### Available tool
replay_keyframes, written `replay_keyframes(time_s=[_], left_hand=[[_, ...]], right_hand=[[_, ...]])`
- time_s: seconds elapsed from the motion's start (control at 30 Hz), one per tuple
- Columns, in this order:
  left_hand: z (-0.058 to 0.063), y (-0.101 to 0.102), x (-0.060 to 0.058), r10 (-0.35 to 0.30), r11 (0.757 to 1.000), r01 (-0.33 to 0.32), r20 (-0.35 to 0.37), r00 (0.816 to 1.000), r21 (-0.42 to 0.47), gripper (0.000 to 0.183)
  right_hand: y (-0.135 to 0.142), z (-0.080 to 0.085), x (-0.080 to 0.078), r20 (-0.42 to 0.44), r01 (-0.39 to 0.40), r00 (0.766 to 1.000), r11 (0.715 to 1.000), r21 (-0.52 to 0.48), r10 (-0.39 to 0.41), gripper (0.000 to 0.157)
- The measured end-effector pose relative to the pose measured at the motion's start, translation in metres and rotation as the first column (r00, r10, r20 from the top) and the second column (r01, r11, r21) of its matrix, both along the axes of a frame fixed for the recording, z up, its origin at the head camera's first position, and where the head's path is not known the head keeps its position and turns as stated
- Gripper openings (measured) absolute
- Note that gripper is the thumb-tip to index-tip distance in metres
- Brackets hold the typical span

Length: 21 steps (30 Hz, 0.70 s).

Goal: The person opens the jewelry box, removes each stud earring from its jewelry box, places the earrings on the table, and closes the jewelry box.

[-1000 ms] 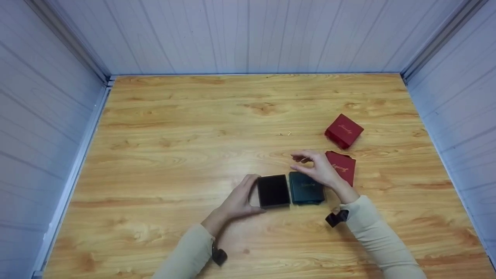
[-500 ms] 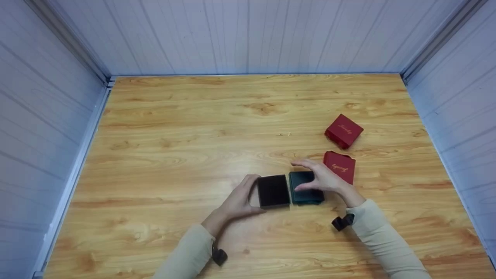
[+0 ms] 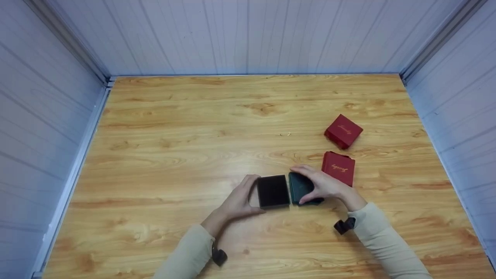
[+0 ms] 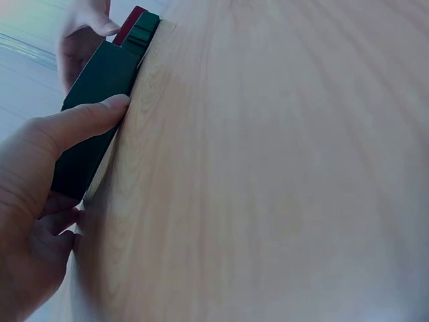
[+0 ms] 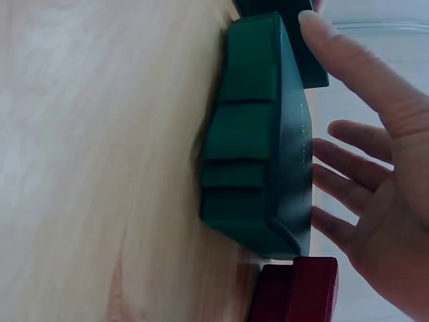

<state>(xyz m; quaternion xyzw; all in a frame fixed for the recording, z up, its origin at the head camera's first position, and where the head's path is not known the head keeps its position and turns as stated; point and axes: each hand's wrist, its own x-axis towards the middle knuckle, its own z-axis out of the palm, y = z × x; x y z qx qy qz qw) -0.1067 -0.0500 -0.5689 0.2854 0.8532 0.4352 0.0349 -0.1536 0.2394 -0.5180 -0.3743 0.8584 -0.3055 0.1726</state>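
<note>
In the head view my left hand (image 3: 236, 201) holds a small square box (image 3: 273, 191) with a black top face and dark green sides. The left wrist view has the thumb (image 4: 87, 124) pressed along one green side of it, the other fingers curled at the opposite side. Just right of it lies a green jewelry box (image 3: 299, 188) with gold lettering on its lid and bow-like folds (image 5: 244, 127) on one side. My right hand (image 3: 323, 185) hovers over that box, thumb toward its near edge and fingers toward its far edge, spread and holding nothing.
Two red boxes with gold script lie at the right: one (image 3: 344, 131) farther back, the other (image 3: 338, 167) beside my right hand. Tiny gold-coloured pieces (image 3: 289, 133) rest mid-table. Pale panel walls (image 3: 248, 38) enclose the wooden table (image 3: 174, 128) at back and sides.
My right hand has come nearer and down over the green jewelry box, its thumb moving toward the near edge. My left hand and the box it holds have stayed put.
</note>
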Motion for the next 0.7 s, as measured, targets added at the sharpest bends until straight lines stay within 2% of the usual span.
replay_keyframes(time_s=[0.37,0.7], left_hand=[[-0.0016,-0.0006,-0.0004,-0.014,1.000,0.014,-0.004,1.000,-0.005,0.090],[-0.0013,-0.0002,-0.0007,-0.009,1.000,0.009,-0.007,1.000,0.012,0.088]], right_hand=[[0.0013,-0.0066,0.0031,-0.078,-0.024,0.997,0.998,0.050,0.028,0.098],[0.0020,-0.0074,0.0036,-0.092,-0.029,0.995,0.998,0.062,0.035,0.094]])
